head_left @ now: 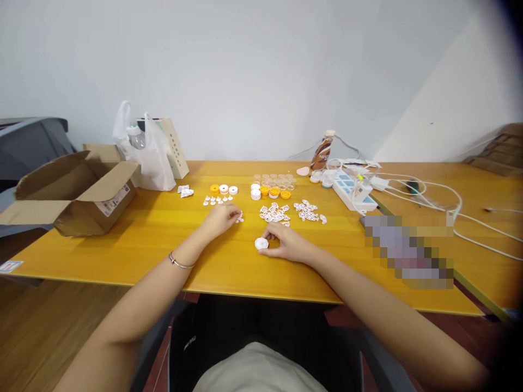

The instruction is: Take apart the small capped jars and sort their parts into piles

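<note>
My left hand rests on the yellow table, fingers curled and pinching a small white piece at the edge of a scatter of tiny white parts. My right hand lies nearer me, fingers closed on a small round white cap that sits on the tabletop. Just beyond my right hand lie two piles of flat white cut-out pieces. Farther back stand orange and white caps and a group of clear and orange little cups.
An open cardboard box sits at the left end of the table, with a white plastic bag and a paper bag behind it. At the right are a brown drink bottle, a power strip and white cables.
</note>
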A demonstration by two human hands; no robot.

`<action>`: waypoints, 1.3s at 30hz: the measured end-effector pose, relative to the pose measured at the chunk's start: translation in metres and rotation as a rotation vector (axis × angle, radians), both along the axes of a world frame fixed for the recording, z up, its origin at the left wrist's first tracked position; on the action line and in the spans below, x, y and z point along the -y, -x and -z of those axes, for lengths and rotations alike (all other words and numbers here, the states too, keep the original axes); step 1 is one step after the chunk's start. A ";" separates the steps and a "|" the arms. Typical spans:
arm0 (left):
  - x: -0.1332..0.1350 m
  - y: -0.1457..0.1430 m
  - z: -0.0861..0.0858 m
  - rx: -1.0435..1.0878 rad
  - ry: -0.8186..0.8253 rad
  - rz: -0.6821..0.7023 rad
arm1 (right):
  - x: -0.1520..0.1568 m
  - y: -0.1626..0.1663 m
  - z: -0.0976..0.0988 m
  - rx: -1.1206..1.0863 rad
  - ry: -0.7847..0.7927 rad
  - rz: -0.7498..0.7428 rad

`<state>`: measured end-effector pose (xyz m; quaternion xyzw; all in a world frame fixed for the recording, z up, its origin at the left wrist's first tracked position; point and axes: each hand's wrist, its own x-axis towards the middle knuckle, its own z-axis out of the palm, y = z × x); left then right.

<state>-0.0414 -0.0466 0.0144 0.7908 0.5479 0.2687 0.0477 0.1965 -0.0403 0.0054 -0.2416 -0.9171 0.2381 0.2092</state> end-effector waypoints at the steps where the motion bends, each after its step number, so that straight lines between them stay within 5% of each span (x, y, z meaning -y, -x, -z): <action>1: -0.003 0.003 0.002 -0.032 0.003 -0.017 | 0.000 0.000 0.000 0.002 -0.001 0.002; 14: 0.000 0.003 0.002 -0.090 -0.041 -0.035 | 0.000 -0.001 0.000 0.021 -0.019 0.012; 21: 0.026 -0.026 -0.010 0.055 0.058 0.456 | -0.001 0.000 0.000 0.006 -0.051 -0.013; 24: 0.030 -0.035 -0.009 0.046 0.117 0.561 | -0.003 0.000 0.002 -0.008 -0.048 -0.018; 39: 0.028 -0.046 0.000 -0.119 0.017 0.531 | -0.005 0.003 0.003 -0.040 -0.018 -0.017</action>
